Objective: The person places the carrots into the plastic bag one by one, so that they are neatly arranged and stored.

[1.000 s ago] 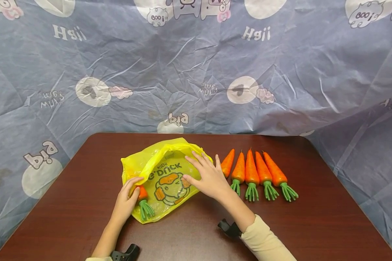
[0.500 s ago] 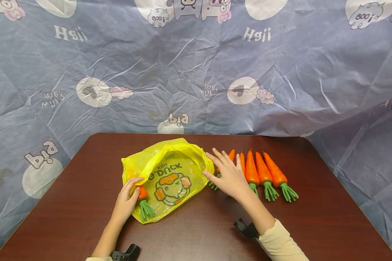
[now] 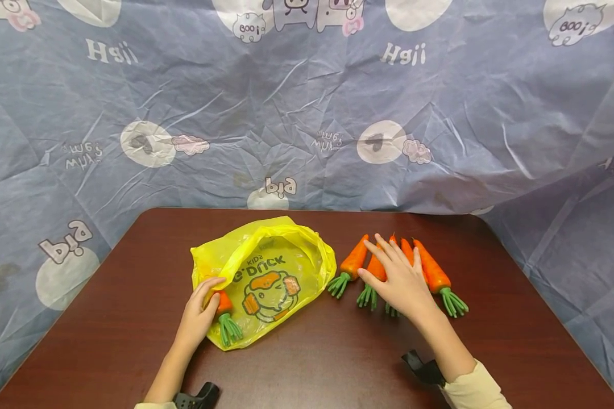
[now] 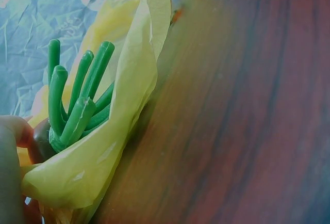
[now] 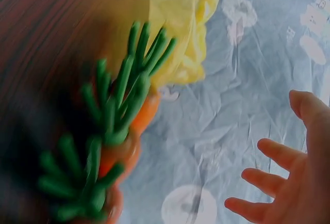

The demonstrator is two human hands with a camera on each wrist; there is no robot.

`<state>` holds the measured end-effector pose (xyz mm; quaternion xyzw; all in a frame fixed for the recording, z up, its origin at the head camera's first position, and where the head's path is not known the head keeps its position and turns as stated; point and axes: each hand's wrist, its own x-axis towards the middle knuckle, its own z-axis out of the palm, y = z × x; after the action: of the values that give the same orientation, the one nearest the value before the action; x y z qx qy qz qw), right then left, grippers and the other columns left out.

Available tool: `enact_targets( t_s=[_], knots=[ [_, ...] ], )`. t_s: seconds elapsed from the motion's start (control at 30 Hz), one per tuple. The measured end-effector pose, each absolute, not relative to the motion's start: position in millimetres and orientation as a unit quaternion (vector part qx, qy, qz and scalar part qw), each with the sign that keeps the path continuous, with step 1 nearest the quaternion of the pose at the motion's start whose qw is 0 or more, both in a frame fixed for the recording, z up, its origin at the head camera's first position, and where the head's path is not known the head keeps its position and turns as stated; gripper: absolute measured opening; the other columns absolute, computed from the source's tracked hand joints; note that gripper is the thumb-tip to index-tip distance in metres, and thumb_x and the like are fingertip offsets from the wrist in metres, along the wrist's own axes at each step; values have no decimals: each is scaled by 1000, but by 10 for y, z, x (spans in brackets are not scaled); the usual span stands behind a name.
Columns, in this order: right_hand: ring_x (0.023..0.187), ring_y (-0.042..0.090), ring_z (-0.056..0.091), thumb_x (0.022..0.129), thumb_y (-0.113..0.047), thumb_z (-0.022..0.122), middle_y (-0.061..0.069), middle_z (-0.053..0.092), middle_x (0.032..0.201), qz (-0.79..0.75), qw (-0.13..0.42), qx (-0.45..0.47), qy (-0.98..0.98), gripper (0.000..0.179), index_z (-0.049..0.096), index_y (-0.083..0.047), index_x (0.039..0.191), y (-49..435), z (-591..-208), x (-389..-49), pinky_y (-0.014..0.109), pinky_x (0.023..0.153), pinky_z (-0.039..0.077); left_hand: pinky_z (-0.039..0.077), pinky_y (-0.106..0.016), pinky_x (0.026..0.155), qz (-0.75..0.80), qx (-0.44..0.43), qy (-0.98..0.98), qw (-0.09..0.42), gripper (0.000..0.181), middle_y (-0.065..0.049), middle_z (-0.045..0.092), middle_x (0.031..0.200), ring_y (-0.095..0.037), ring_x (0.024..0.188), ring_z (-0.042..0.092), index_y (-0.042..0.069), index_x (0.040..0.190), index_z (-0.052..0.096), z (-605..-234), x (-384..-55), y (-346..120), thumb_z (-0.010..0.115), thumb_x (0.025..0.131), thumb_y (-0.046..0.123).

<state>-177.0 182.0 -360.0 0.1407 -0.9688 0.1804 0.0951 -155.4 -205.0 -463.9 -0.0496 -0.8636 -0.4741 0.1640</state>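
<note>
My left hand [image 3: 198,315] grips the left edge of the mouth of a yellow plastic bag [image 3: 312,267], with the thumb beside an orange toy carrot [image 3: 224,302]. That carrot lies in the bag mouth; its green stalks [image 4: 77,92] poke out in the left wrist view. Over a row of toy carrots right of the bag, my right hand [image 3: 401,284] is spread and holds nothing. The row's leftmost carrot [image 3: 354,261] and rightmost carrot [image 3: 432,267] show best, the ones between partly covered. Fingers [image 5: 276,154] appear straight and apart from the carrots in the right wrist view.
Bag and carrots lie on a dark reddish-brown table [image 3: 307,363]. Behind it hangs a creased blue-grey printed cloth [image 3: 307,102]. A black wrist strap [image 3: 196,396] is on the left arm, another strap [image 3: 423,369] on the right.
My right hand has moved from the bag's mouth rightward to above the carrots, uncovering the bag's right rim and the leftmost carrot. My left hand stays at the bag's edge.
</note>
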Motion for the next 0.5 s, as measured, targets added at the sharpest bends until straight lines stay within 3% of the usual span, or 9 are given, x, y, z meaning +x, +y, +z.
enact_targets(
  t_s=[0.27, 0.4, 0.5],
  knots=[
    [136, 37, 20, 87, -56, 45, 10, 23, 150, 186, 104, 103, -971, 66, 31, -23, 142, 2211, -3673, -1714, 65, 104, -6, 31, -46, 101, -478, -55, -860, 166, 27, -7, 51, 126, -22, 124, 39, 13, 119, 56, -4626, -1529, -2055, 48, 93, 10],
    [134, 41, 21, 88, -57, 42, 12, 21, 151, 191, 105, 78, -973, 67, 28, -23, 143, 2384, -3704, -1687, 66, 103, -7, 29, -34, 100, -475, -54, -861, 176, 28, -11, 52, 125, -22, 122, 40, 8, 119, 56, -4654, -1544, -2047, 49, 92, 6],
    [133, 43, 21, 88, -55, 44, 13, 21, 151, 201, 112, 69, -971, 66, 26, -24, 144, 2492, -3721, -1690, 67, 102, -8, 29, -36, 100, -476, -51, -860, 178, 28, -13, 52, 125, -24, 122, 39, 6, 119, 56, -4656, -1546, -2044, 49, 91, 4]
  ],
)
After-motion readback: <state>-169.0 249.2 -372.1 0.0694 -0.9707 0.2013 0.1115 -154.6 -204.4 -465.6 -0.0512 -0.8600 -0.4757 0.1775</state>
